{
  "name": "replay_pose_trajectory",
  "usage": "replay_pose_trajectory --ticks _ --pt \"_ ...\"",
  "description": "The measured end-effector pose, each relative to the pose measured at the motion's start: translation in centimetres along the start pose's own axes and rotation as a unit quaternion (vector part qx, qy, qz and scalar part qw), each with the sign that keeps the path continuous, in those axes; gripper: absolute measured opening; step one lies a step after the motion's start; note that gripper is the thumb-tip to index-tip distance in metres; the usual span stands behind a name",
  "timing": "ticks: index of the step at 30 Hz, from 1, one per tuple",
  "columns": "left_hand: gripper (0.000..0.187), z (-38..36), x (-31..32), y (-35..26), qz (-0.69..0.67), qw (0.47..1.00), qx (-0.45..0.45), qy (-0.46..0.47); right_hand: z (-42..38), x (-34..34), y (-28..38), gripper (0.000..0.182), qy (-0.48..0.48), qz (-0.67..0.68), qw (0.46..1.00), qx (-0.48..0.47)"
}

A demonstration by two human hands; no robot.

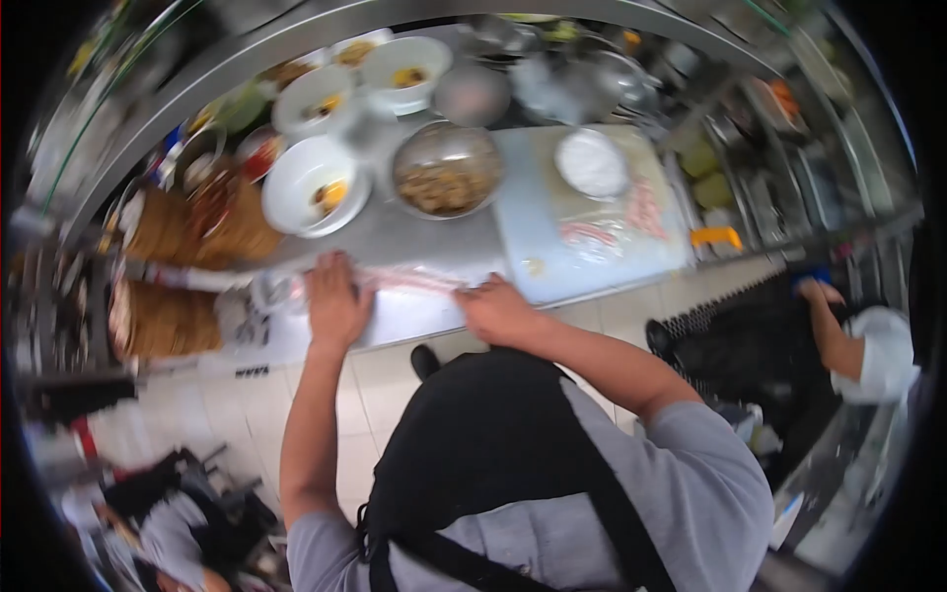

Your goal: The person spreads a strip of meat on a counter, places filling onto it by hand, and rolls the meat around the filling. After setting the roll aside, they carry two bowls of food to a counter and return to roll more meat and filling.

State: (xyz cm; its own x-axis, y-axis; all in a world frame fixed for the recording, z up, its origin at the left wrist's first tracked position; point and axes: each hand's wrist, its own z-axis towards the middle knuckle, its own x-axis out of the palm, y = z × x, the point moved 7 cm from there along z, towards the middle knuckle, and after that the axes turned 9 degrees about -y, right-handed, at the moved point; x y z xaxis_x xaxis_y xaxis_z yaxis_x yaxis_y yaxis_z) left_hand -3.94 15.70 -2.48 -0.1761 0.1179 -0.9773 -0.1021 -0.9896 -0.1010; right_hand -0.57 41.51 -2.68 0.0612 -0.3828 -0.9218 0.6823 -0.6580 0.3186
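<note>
A long, thin strip of pink-and-white sliced meat [409, 278], seemingly on clear film, lies along the front of the steel counter [414, 314]. My left hand [337, 299] presses flat on its left part, fingers stretched out. At the right end, my right hand [495, 310] has its fingers curled down onto the strip, close to the cutting board [523, 212]. Behind my hands stand a metal bowl of brown pieces [447, 170] and a white bowl [316, 185] with a yolk and something dark. Crumpled clear plastic [268, 293] lies left of my left hand.
On the board are a bowl of white powder [592, 164] and meat slices on film [590, 235]. Bamboo steamers [170, 318] stand at the left. More white bowls [405, 74] sit behind. One co-worker [873, 355] is at the right, others at lower left.
</note>
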Motion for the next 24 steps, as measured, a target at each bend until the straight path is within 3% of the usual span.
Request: replay_pose_trajectory --ticks 1,3,4,6,7,9,11,15,17,20,24 --pt "0.075 0.5 -0.6 -1.7 -0.014 0.999 0.029 0.001 -0.2 -0.3 0.1 0.037 0.011 0.024 1.0 0.006" --pt "0.058 1.9 -3.3 -4.6 0.001 0.988 0.115 -0.106 -1.3 -1.8 -0.2 0.038 0.009 0.043 0.999 0.026" --pt "0.058 2.9 -3.3 -6.3 -0.005 0.985 0.133 -0.106 -2.1 -3.0 -0.2 0.03 -0.038 0.099 0.994 0.033" --pt "0.041 3.9 -3.4 -11.4 -0.116 0.959 0.238 -0.104 -3.8 -4.9 -1.0 0.022 -0.094 0.15 0.983 0.047" --pt "0.026 4.6 -4.8 -15.0 -0.176 0.934 0.275 -0.145 -5.3 -6.1 -2.4 0.018 -0.123 0.15 0.976 0.095" --pt "0.017 5.7 -4.7 -21.1 -0.234 0.914 0.313 -0.111 -8.2 -8.3 -5.1 0.012 -0.177 0.146 0.956 0.182" --pt "0.013 7.6 -2.9 -26.7 -0.265 0.917 0.296 -0.029 -10.7 -10.6 -9.3 0.009 -0.223 0.115 0.933 0.258" --pt "0.016 10.3 1.8 -33.7 -0.239 0.936 0.256 -0.006 -12.1 -12.7 -18.2 0.008 -0.281 0.021 0.894 0.348" --pt "0.016 10.8 3.1 -34.7 -0.21 0.946 0.247 -0.009 -11.4 -12.4 -20.7 0.009 -0.182 -0.049 0.921 0.342" --pt "0.016 11.0 3.8 -35.0 -0.205 0.948 0.24 0.026 -10.6 -11.9 -20.8 0.008 -0.11 -0.058 0.935 0.333" --pt "0.023 10.6 2.9 -34.4 -0.187 0.942 0.276 0.027 -10.8 -12.7 -20.7 0.008 -0.129 -0.071 0.932 0.331"
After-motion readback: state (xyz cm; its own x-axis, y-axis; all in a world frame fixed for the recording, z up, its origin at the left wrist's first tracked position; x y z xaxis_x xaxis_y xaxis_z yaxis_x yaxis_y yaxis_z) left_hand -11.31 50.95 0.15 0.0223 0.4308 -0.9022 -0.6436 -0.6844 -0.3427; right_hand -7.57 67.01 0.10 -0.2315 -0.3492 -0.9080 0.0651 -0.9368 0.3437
